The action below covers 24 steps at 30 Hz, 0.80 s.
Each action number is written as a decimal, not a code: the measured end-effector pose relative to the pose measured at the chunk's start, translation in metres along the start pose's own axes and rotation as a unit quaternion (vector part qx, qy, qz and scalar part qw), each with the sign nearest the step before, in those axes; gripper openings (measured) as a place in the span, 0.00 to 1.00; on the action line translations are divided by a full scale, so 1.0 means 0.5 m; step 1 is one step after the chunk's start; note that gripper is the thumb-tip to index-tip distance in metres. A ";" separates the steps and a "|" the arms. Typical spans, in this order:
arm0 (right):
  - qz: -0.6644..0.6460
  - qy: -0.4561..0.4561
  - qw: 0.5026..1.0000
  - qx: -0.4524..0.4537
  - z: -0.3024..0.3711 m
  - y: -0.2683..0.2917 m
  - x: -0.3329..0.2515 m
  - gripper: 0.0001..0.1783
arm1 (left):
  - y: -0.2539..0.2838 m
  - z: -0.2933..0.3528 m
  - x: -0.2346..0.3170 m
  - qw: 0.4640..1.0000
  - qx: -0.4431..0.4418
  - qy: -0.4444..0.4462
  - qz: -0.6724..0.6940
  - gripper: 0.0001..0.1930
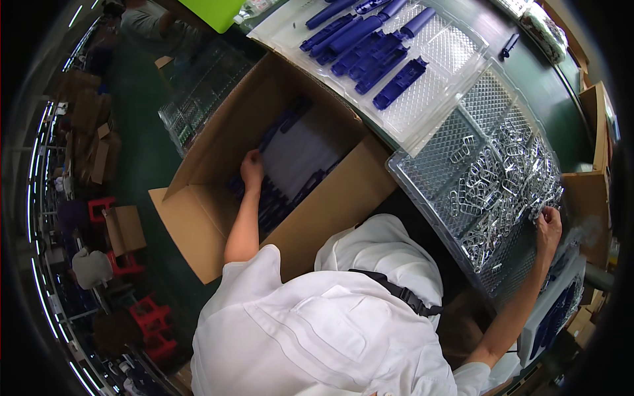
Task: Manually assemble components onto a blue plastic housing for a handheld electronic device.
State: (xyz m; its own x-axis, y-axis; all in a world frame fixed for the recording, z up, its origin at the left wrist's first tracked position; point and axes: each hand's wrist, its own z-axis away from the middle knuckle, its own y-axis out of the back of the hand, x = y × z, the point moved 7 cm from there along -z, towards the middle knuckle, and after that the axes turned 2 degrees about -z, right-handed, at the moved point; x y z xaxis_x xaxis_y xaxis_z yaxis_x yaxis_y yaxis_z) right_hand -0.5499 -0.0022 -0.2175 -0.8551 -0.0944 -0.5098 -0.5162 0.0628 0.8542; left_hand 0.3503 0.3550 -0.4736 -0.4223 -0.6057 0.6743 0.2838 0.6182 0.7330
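Note:
My left hand (251, 170) reaches down into an open cardboard box (330, 204), its fingers curled together; whatever they may hold is hidden. Dark blue plastic parts (281, 201) lie in that box around a pale sheet (300, 155). Far to the right, my right hand (549, 228) pinches at the edge of a heap of shiny metal clips (505, 171), with its fingertips closed on clips there. The heap spreads over a clear plastic tray (429, 178) with a textured, divided bottom.
Beyond the box, a second clear tray (449, 43) carries several blue plastic casings (363, 49). One small blue part (509, 46) lies on the green tabletop (475, 23). A cardboard carton (588, 198) stands at right, and red stools (150, 317) are on the floor at left.

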 end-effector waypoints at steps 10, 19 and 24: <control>-0.167 -0.095 0.981 -0.009 0.044 0.025 -0.106 0.24 | -0.416 -0.223 -0.051 0.929 -0.163 -0.225 -0.245 0.18; -0.229 -0.171 0.957 0.056 0.141 0.088 -0.082 0.18 | -0.503 -0.263 0.044 0.811 -0.220 -0.301 -0.451 0.23; -0.320 -0.266 0.907 0.068 0.171 0.077 -0.108 0.09 | -0.491 -0.258 0.117 0.780 -0.206 -0.410 -0.425 0.23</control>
State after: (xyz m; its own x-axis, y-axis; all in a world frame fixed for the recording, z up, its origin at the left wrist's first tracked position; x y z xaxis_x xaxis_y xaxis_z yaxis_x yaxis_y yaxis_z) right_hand -0.5280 0.0900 -0.1657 -0.2628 0.3360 -0.9045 -0.8852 0.2891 0.3645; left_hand 0.3670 0.1033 -0.6027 -0.9694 -0.0805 -0.2317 -0.2183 -0.1482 0.9646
